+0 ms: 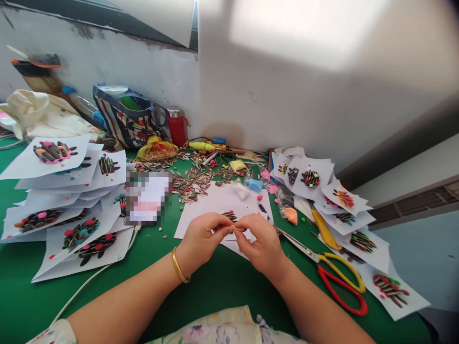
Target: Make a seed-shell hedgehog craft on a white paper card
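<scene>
Both hands met at frame centre over the tabletop [215, 291]. The left hand [201, 239] and right hand [261, 246] pinched one small orange clay bit [237, 230] between their fingertips, just above the sheet [215, 210].

Risks, as judged:
- The bit was tiny; a loosened pinch could drop it among the seeds [193, 184] at 12 o'clock.
- The scissors [333, 274], at 3 o'clock, lay near the right wrist; a sideways sweep could strike them.
</scene>
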Demonstrator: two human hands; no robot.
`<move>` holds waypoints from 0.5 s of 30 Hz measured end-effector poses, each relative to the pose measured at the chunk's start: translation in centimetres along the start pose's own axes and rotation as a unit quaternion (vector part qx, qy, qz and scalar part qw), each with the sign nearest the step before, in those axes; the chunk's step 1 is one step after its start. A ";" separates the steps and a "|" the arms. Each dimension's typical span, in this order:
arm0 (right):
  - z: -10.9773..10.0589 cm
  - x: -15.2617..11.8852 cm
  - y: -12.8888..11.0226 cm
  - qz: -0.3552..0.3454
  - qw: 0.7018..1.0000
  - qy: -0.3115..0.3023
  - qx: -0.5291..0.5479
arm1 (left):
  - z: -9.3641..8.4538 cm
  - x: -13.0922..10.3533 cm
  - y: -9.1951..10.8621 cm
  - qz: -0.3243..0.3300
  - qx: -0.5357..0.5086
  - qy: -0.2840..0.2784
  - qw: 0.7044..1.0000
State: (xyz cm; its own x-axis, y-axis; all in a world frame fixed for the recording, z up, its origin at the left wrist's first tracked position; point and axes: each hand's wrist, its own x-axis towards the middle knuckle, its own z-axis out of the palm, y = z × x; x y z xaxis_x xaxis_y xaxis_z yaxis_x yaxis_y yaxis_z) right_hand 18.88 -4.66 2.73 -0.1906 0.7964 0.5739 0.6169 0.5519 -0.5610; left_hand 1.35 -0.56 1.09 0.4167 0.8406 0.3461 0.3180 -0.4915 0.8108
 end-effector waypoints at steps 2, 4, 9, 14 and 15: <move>-0.1 0.1 -0.1 0.000 1.000 -0.011 0.007 | -0.2 0.1 0.2 0.006 -0.002 0.006 1.000; -0.1 0.1 -0.1 0.001 1.000 -0.019 0.020 | -0.4 0.2 0.4 0.018 -0.011 0.011 1.000; 0.1 -0.3 0.4 0.036 0.998 -0.008 0.051 | -0.3 0.2 0.6 -0.015 -0.049 0.018 0.999; 0.0 -0.5 1.1 0.053 0.997 0.013 0.049 | 0.3 0.1 0.5 -0.103 -0.229 0.014 0.968; -0.1 -0.4 1.1 0.050 0.997 0.007 0.057 | 0.3 0.1 0.4 -0.110 -0.257 0.007 0.960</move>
State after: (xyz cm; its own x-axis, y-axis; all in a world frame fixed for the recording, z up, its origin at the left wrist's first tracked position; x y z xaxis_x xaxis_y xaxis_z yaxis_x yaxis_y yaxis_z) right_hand 19.69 -4.39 1.90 -0.1221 0.8455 0.5198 0.5421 0.4955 -0.6786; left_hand 1.78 -0.80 1.33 0.3744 0.9162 0.1428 -0.0663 -0.1272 0.9897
